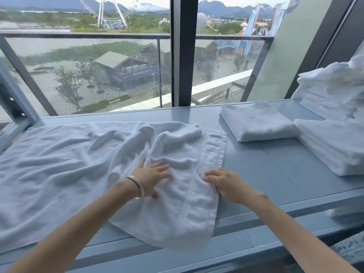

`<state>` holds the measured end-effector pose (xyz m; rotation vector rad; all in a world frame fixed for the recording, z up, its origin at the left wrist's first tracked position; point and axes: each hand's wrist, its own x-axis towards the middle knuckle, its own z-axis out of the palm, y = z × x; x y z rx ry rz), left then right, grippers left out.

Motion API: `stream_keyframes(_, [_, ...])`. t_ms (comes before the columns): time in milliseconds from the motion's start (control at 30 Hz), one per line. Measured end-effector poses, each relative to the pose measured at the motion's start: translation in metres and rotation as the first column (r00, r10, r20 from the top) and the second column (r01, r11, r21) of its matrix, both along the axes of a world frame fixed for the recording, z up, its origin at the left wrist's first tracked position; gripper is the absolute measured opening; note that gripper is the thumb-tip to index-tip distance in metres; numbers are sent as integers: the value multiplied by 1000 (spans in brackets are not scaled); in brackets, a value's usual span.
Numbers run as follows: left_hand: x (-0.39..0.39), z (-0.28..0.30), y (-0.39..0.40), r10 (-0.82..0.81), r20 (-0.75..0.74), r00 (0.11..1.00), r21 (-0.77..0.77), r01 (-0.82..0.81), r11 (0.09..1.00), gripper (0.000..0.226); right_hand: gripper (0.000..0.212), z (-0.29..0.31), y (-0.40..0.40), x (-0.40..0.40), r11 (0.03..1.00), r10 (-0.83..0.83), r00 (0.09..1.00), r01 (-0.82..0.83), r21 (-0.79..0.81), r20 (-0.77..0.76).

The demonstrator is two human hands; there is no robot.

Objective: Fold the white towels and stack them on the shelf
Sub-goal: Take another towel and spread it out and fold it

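White terry cloth, one large unfolded towel (82,170), lies spread and rumpled over the left and middle of the blue-grey shelf (275,164), which runs beneath the window (86,71). We note its right end, marked by a stitched border band, drapes over the near edge of the shelf.

Our left hand (152,175) lies flat on the towel just left of that band, fingers straight and spread, pressing the cloth and gripping nothing. A bracelet (136,186) sits on the left wrist. Our right hand (224,184) rests on the towel's right edge, on and beside the border band; its fingers bend down onto the cloth, but we cannot tell whether they pinch the hem or merely press it.

To the right, apart from the spread towel, a folded towel (256,123) lies squarely on the shelf. Just right of it and touching its corner sits a second folded stack (332,146), nearer the front edge. Behind these, at the far right end, a taller pile of white towels (331,95) rises, its upper layers loose and uneven.

Beyond the glass we observe a balcony railing (84,36), low buildings (126,66), a paved square with trees, a ferris wheel (104,12) and mountains.
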<state>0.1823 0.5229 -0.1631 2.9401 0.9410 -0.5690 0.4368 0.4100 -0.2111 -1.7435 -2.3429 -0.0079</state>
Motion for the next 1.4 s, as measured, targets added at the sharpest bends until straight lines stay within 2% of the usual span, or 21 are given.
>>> stream_keyframes(67, [12,-7,-34,-12,116,993,5,11,1000,69,41,-2,-2,-12,997,71,997,-70,33,-7])
stream_keyframes(133, [26,-18,-71,57,215,975,-54,-46,997,67,26,-3,-2,-25,992,101,995,-101,81,4])
stream_keyframes(200, [37,-27,-97,161,220,962,-60,-152,987,88,18,-3,-3,-34,989,107,994,-109,101,26])
stream_keyframes(267, [45,-33,-107,271,188,944,-54,-265,963,110,23,-6,-2,-35,983,125,991,-129,129,37])
stream_keyframes(367, [55,-33,-114,356,132,925,-84,-348,934,110,36,-11,0,-24,980,154,988,-152,131,0])
stream_keyframes(433, [61,-31,-118,389,114,914,-96,-379,920,112,31,-9,1,-17,978,132,989,-140,155,62])
stream_keyframes(567, [71,-36,-117,499,199,844,-123,-483,867,105,36,-16,3,-19,949,162,977,-194,248,141])
stream_keyframes(667, [76,-37,-115,542,236,807,-122,-529,840,85,41,-21,9,-23,935,165,979,-195,296,123])
stream_keyframes(800, [65,-19,-108,543,309,781,-90,-545,834,40,40,-14,21,-19,918,149,983,-179,353,111])
stream_keyframes(900, [48,0,-105,521,405,752,16,-575,818,24,18,-4,28,-15,901,178,976,-212,380,122])
stream_keyframes(933, [43,5,-104,503,426,752,61,-579,813,23,14,0,30,-12,900,173,979,-203,385,111])
stream_keyframes(1033, [32,20,-101,485,470,738,82,-583,808,25,25,16,41,2,916,108,993,-121,382,55])
stream_keyframes(1133, [30,33,-97,450,524,723,122,-587,800,28,27,35,52,17,920,95,991,-123,372,91])
stream_keyframes(1233, [31,38,-91,273,572,773,332,-523,785,29,15,49,52,24,886,208,967,-251,389,149])
stream_keyframes(1300, [29,42,-80,248,510,824,453,-502,737,42,9,61,49,25,858,210,962,-268,439,177])
stream_keyframes(1333, [27,43,-73,229,522,821,492,-510,706,45,9,67,47,25,847,196,964,-260,464,182])
stream_keyframes(1400, [23,43,-60,203,541,816,504,-508,699,47,10,80,43,28,836,167,970,-233,497,175])
